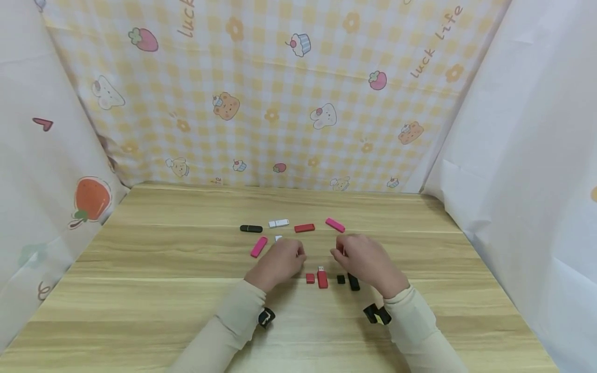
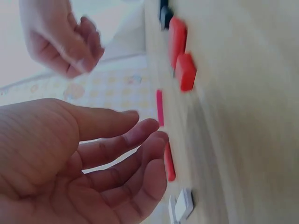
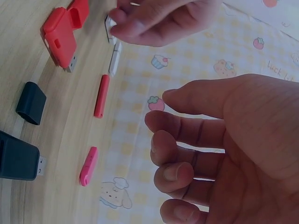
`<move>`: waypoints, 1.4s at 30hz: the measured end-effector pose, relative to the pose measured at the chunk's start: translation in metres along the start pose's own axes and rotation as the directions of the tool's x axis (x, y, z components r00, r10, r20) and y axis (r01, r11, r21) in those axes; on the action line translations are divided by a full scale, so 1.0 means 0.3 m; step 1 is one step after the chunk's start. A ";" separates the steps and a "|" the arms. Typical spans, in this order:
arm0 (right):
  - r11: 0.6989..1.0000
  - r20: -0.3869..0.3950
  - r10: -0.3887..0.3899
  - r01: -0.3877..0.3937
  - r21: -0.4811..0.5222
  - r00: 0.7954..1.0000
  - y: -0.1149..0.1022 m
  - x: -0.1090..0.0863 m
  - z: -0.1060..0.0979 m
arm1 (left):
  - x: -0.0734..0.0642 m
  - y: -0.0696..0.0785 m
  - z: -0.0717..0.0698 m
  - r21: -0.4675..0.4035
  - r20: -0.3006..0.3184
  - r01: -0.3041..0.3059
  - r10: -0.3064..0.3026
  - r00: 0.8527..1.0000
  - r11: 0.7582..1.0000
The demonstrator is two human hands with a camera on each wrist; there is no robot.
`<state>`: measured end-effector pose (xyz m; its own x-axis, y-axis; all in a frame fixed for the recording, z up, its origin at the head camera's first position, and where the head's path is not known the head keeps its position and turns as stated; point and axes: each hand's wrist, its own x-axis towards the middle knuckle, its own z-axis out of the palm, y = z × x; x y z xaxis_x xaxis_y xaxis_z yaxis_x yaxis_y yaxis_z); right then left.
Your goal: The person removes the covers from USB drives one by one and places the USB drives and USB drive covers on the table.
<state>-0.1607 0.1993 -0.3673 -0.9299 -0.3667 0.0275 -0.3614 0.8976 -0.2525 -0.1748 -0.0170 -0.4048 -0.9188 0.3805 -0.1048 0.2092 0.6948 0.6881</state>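
Note:
My left hand (image 1: 280,261) hovers over the table with loosely curled fingers and nothing in its grasp. The right hand (image 1: 368,261) also holds nothing, its fingers bent and thumb apart from them in the right wrist view. Between the hands, nearer me, lies an uncapped red USB stick (image 1: 322,278) with its metal plug facing away, beside its red cap (image 1: 310,278). To the right are a black cap (image 1: 341,279) and an uncapped black USB stick (image 3: 18,156), partly hidden by the right hand in the head view. A white USB stick (image 1: 278,238) shows just past my left hand.
Farther back lie a black USB stick (image 1: 251,228), a white one (image 1: 279,223), a red one (image 1: 304,228) and a pink one (image 1: 335,225). Another pink stick (image 1: 258,247) lies left of the left hand. A patterned curtain (image 1: 280,103) closes the table's back edge.

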 end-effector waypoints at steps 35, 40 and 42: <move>1.000 0.021 0.013 -0.013 -0.006 1.000 0.008 0.000 -0.005 | 0.065 -0.304 -0.167 0.095 -0.024 0.297 -0.296 0.955 0.950; 1.000 0.021 0.006 -0.006 -0.002 1.000 0.010 0.001 -0.005 | 0.124 -0.403 -0.121 0.143 -0.010 0.314 -0.316 0.949 0.939; 1.000 0.020 0.002 -0.002 -0.003 1.000 0.011 0.001 -0.005 | 0.119 -0.394 -0.119 0.156 -0.022 0.316 -0.317 0.948 0.936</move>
<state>-0.1621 0.2026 -0.3665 -0.9291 -0.3699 0.0073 -0.3598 0.8989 -0.2500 -0.2444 -0.1072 -0.4641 -0.9448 0.1274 -0.3019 -0.0425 0.8658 0.4985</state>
